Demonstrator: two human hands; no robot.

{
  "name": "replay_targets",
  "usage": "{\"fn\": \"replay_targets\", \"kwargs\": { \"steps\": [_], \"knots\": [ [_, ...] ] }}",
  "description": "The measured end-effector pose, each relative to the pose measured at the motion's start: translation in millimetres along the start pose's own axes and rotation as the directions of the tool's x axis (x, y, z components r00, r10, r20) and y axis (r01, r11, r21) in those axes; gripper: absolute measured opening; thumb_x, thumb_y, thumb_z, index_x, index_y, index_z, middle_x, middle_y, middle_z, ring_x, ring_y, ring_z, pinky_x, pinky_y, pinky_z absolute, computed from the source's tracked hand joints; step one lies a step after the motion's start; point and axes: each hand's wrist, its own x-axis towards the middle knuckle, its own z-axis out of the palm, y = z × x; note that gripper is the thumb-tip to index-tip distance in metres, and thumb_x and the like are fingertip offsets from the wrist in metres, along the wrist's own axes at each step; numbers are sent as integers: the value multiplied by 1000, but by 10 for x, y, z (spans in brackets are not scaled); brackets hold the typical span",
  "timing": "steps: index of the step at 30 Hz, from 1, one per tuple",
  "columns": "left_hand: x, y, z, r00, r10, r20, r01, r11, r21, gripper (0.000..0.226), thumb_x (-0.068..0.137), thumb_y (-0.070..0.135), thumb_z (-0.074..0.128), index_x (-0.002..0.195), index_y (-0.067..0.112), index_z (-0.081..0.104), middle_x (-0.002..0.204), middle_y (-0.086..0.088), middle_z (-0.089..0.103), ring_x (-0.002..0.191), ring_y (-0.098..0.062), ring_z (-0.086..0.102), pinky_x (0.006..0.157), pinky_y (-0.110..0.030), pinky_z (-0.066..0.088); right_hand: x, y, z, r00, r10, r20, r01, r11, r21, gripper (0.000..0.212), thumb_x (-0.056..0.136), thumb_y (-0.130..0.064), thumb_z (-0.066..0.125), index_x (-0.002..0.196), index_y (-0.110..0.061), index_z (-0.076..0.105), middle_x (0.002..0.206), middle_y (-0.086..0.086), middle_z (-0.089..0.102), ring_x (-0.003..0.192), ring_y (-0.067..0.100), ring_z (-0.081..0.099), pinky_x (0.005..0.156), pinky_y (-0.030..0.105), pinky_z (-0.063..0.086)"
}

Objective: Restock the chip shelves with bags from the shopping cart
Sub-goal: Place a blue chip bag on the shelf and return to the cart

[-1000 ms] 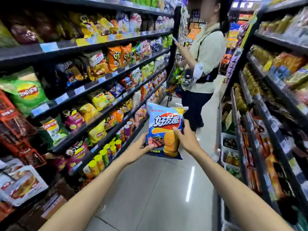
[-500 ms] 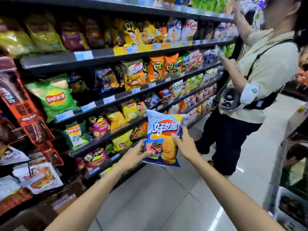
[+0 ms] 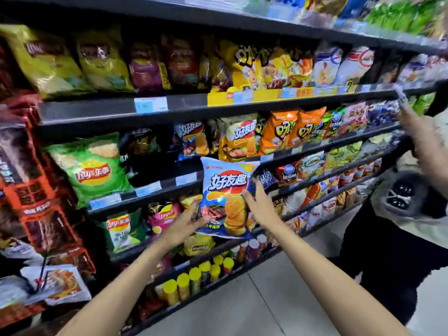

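I hold a blue chip bag with red lettering and ridged chips printed on it, upright in front of the chip shelves. My left hand grips its lower left corner. My right hand grips its right edge. The bag is level with the third shelf, just below a matching blue bag and a yellow bag of the same brand that stand on the shelf above. The shopping cart is out of view.
Another person stands close on the right, one arm reaching to the shelves. A large green chip bag sits at the left. Yellow-lidded canisters line the bottom shelf. A red hanging rack stands at far left. Grey floor tiles lie below.
The view has swung left to face the shelves. Both hands have carried the blue bag up and closer to the shelf with the matching bags.
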Motion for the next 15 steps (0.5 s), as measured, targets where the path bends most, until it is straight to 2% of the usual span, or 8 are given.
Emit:
{"fn": "replay_targets", "kwargs": {
  "steps": [2, 4, 5, 7, 10, 11, 13, 15],
  "knots": [
    [263, -17, -142, 999, -2, -35, 2, 1000, -11, 46, 95, 34, 59, 135, 34, 37, 123, 22, 56, 110, 5, 55, 85, -13, 46, 371, 1, 78, 998, -56, -20, 56, 998, 2, 54, 104, -40, 43, 151, -19, 26, 130, 8, 60, 111, 28, 60, 84, 40, 48],
    [487, -81, -249, 997, -7, -73, 5, 1000, -29, 54, 90, 45, 63, 138, 32, 41, 124, 12, 62, 117, -10, 59, 88, -26, 53, 691, 45, 167, 993, -116, -17, 116, 993, -16, 51, 103, -40, 46, 147, -19, 31, 101, 5, 67, 74, 19, 60, 62, 33, 44],
    [563, -123, -292, 995, -6, -95, 5, 1000, -21, 60, 86, 56, 65, 138, 36, 42, 126, 11, 63, 119, -12, 59, 93, -32, 52, 857, 114, 221, 992, -127, -28, 126, 991, -35, 49, 102, -38, 48, 145, -20, 33, 94, 4, 67, 66, 18, 56, 58, 33, 41],
    [683, -225, -419, 990, -19, -138, 18, 1000, -9, 70, 76, 73, 65, 136, 43, 43, 125, 14, 65, 116, -7, 61, 100, -40, 49, 1059, 113, 305, 989, -147, -34, 146, 989, -29, 45, 102, -33, 50, 142, -20, 35, 89, 2, 67, 63, 18, 55, 56, 37, 43],
    [761, -189, -549, 973, -20, -231, 28, 999, 33, 71, 76, 75, 61, 137, 42, 43, 122, 14, 67, 110, -9, 65, 99, -41, 50, 1265, 7, 373, 967, -255, 13, 254, 966, 58, 37, 103, -19, 51, 137, -14, 38, 78, -7, 61, 57, 3, 50, 53, 27, 37],
    [835, -200, -641, 960, -42, -278, 52, 998, 29, 71, 78, 74, 59, 138, 40, 42, 123, 13, 66, 111, -9, 64, 99, -39, 49, 1435, -28, 456, 958, -282, 54, 278, 958, 66, 37, 103, -16, 50, 138, -14, 37, 81, -6, 63, 56, 2, 50, 53, 23, 36],
    [842, -186, -765, 956, -41, -291, 59, 997, 54, 73, 80, 75, 56, 141, 39, 40, 125, 15, 63, 113, -2, 59, 99, -34, 47, 1504, -138, 528, 948, -306, 85, 299, 950, 93, 41, 102, -13, 51, 139, -15, 34, 106, -3, 65, 64, 1, 55, 57, 18, 39],
    [919, -199, -886, 940, -43, -337, 72, 995, 72, 74, 79, 77, 56, 141, 41, 40, 126, 18, 62, 114, 0, 58, 100, -36, 46, 1664, -221, 625, 944, -320, 75, 308, 942, 134, 44, 101, -11, 52, 141, -15, 33, 125, -1, 58, 80, 5, 59, 67, 23, 45]
  ]
}}
